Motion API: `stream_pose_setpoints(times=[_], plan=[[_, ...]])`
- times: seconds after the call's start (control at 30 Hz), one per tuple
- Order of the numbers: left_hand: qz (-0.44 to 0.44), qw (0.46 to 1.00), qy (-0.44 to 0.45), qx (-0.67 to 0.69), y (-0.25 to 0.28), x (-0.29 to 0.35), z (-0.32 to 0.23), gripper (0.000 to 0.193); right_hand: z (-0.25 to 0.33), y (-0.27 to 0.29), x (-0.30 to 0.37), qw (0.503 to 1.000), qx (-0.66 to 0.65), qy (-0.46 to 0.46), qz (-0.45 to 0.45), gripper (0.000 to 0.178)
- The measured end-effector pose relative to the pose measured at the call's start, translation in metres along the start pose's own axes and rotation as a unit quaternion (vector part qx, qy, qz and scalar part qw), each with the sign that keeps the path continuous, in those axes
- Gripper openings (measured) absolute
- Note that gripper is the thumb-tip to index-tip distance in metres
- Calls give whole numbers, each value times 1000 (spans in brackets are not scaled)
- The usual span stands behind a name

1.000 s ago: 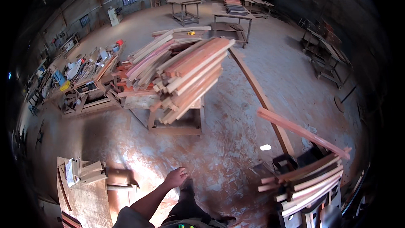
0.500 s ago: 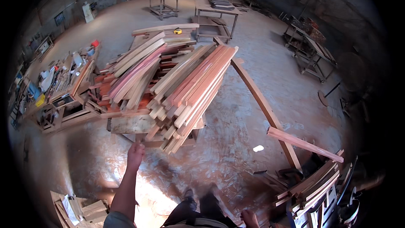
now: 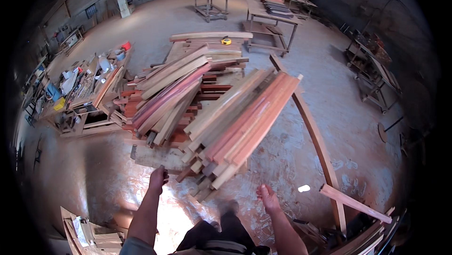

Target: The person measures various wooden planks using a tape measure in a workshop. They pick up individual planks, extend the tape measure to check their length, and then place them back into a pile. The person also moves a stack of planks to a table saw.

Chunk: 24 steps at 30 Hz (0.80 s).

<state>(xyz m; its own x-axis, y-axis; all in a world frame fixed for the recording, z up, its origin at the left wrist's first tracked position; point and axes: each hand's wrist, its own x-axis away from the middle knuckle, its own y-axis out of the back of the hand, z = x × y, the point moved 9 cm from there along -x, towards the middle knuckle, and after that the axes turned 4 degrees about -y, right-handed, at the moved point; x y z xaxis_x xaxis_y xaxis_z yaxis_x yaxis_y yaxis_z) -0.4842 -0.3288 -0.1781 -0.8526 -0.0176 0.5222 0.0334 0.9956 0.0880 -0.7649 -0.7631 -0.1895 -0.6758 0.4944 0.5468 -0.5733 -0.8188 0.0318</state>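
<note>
In front of me a thick stack of long wooden strips (image 3: 245, 123), brown and reddish, lies slantwise with its near ends stepped and uneven. My left hand (image 3: 159, 178) hovers just short of the low pale board (image 3: 157, 157) beneath the pile, left of the strip ends; its fingers are curled in, with nothing visible in them. To the right of the near ends, my right hand (image 3: 268, 196) is raised above the floor, empty, its thumb and fingers loosely apart. Neither hand appears to touch the wood.
More strips (image 3: 174, 90) are piled to the left, and a yellow tape measure (image 3: 226, 41) rests behind. A long beam (image 3: 313, 135) leans at the right, near another strip stack (image 3: 365, 242). A cluttered workbench (image 3: 80, 90) stands left; a wooden table (image 3: 270, 12) stands farther back.
My right hand has come up and forward from the lower edge. The strip stack now appears closer, and the view has shifted so that things sit farther right. The left hand stays low, fingers curled.
</note>
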Motion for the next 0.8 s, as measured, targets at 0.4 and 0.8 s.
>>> stream_pose_setpoints(times=[0.4,0.8], plan=[[-134,879,109,445,98,-118,87,58,43,-64,-126,996,-59,68,-29,49],[102,878,-23,467,44,-120,31,50,-2,-73,-112,988,-37,-10,-149,49]])
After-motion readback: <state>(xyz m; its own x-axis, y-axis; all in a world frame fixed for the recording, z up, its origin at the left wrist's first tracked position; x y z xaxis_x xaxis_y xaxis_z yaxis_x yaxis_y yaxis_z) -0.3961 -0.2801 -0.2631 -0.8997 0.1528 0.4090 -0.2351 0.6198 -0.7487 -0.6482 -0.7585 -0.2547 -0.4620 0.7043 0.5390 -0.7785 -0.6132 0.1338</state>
